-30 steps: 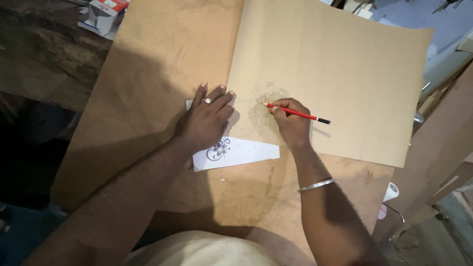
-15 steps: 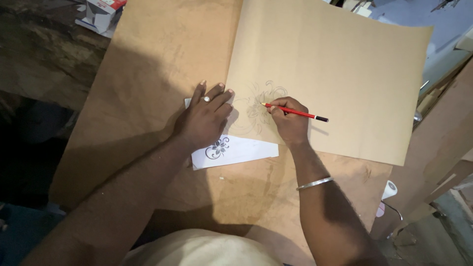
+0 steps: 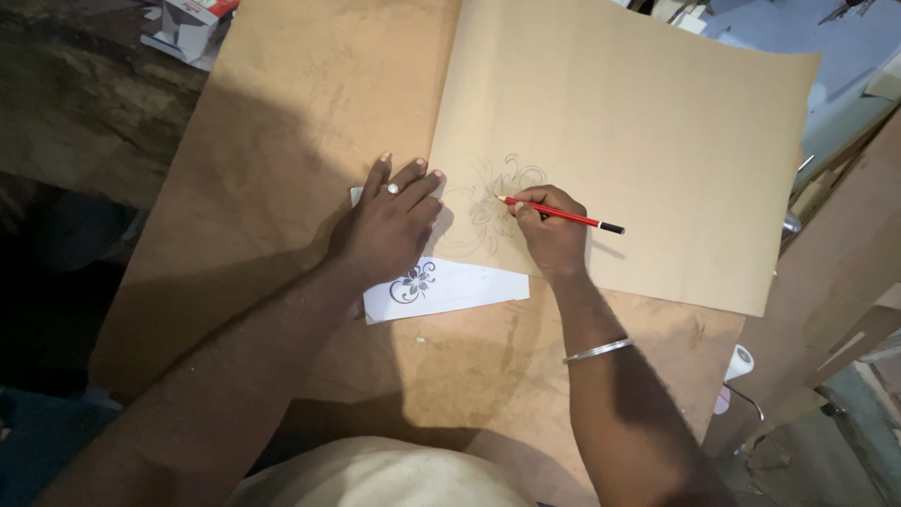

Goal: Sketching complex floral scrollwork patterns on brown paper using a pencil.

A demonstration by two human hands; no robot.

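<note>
My right hand (image 3: pixel 552 235) edges slightly left along the tan sheet (image 3: pixel 638 141), carrying the red pencil (image 3: pixel 561 215) tip further into the faint flower sketch (image 3: pixel 493 202) over the last second.

A small cardboard box (image 3: pixel 188 23) lies top left; a white roll (image 3: pixel 739 361) sits lower right.
</note>
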